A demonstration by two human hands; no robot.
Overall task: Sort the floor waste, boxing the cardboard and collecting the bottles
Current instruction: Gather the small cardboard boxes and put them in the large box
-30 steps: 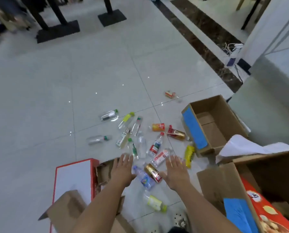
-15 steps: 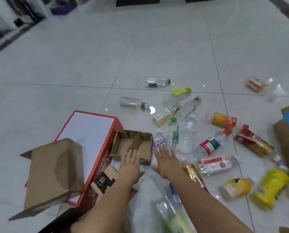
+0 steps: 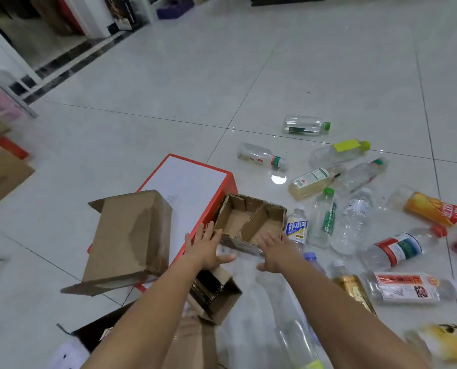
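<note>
Head view, looking down at a pale tiled floor (image 3: 168, 83). The upper half of the frame is bare tile as far as a dark border strip (image 3: 70, 67) at upper left; the clutter fills the centre and right. At centre lies a small open cardboard tray (image 3: 251, 222) with one inner divider, its opening facing up and its long axis running from centre-left to centre-right, its left end against the red edge of a red-and-white box (image 3: 187, 187) that lies flat, long axis from lower left to upper right. A brown cardboard box (image 3: 131, 235) rests tilted on the near left part of that box, open end toward lower left. A smaller dark-lined carton (image 3: 214, 291) sits just below the tray. The left hand (image 3: 206, 246) is spread wide, fingers straight, at the tray's left near corner; the right hand (image 3: 277, 249) is likewise open and flat at the tray's near right edge; neither is closed on anything, and actual contact cannot be made out. To the right, plastic bottles (image 3: 352, 222) lie scattered on their sides, pointing in mixed directions, one blue-labelled bottle (image 3: 297, 227) just beside the tray's right wall and an orange-labelled bottle (image 3: 434, 209) near the right edge. More flat cardboard (image 3: 1, 174) lies at the left edge.
</note>
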